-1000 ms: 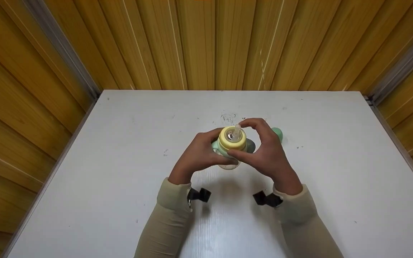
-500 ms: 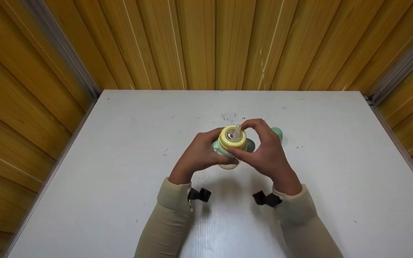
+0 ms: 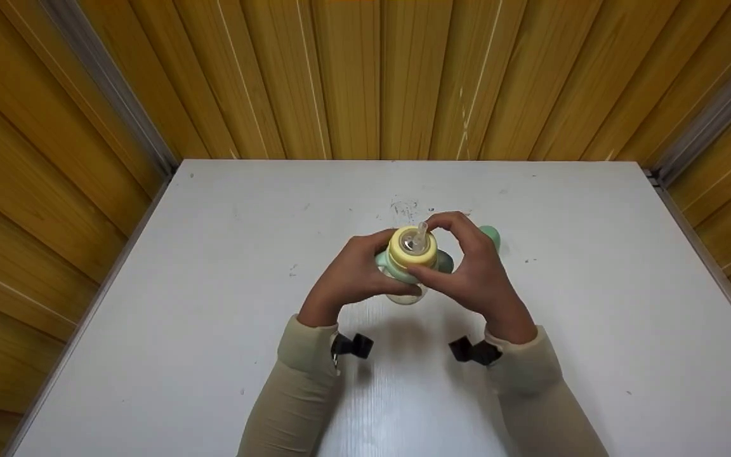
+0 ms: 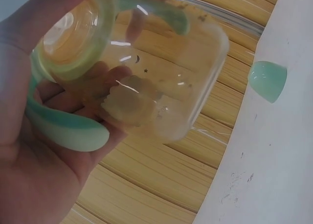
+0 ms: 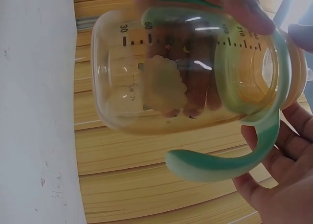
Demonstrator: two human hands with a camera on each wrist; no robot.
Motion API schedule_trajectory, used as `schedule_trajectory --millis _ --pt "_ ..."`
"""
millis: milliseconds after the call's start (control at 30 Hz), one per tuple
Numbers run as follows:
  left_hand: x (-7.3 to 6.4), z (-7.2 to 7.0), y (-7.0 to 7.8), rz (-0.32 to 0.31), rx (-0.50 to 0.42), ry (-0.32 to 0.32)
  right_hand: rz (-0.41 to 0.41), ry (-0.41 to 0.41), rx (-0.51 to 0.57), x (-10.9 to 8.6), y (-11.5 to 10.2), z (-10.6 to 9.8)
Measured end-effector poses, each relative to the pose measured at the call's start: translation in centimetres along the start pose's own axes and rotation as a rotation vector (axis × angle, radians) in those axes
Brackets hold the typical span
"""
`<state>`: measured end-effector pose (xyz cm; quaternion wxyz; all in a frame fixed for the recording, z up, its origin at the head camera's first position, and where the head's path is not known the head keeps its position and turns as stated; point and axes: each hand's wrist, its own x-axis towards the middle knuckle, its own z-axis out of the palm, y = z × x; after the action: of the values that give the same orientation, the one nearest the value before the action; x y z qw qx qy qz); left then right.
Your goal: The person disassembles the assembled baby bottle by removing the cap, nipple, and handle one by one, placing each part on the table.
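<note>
I've got the bottle (image 5: 161, 82) mid-frame between my hands: left hand (image 3: 356, 270) wrapped round it, right hand (image 3: 478, 271) apparently pinching its collar (image 3: 412, 259).

- Left sleeve (image 3: 292, 406), the one nearer the left edge of the surface (image 3: 150, 330): long, beige to khaki, plain cloth, with fine creases along the forearm.
- Right sleeve (image 3: 546, 409), nearer the right edge of the surface: the same plain beige, smoother to look at.
- Left cuff (image 3: 305, 343): a thick, slightly puffed band, a little greyer than the sleeve.
- Right cuff (image 3: 527, 362): equally full, with a paler rim at the wrist.
- Left wrist device (image 3: 354, 346): black, a short arm ending in a squarish block; a small shiny spot beside it.
- Right wrist device (image 3: 474, 352): black, blocky, much like its pair.
- Hands: bare, both the left hand (image 3: 353, 270) and the right hand (image 3: 483, 276).
</note>
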<state>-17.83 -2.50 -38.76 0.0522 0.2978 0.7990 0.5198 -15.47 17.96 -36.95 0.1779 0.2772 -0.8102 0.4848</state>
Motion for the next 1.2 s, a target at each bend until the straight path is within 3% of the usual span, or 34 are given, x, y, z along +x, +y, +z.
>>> schedule_trajectory --millis 500,867,1200 --pt "-0.04 -0.11 0.27 0.0 0.004 -0.025 -0.025 -0.043 0.053 -0.03 0.02 -0.39" --pt "-0.03 -0.01 0.24 -0.003 0.004 0.021 0.042 0.022 0.022 -0.07 -0.42 -0.31" --pt "0.02 0.06 0.45 -0.014 0.014 0.056 0.05 0.045 -0.044 -0.08 -0.58 -0.1"
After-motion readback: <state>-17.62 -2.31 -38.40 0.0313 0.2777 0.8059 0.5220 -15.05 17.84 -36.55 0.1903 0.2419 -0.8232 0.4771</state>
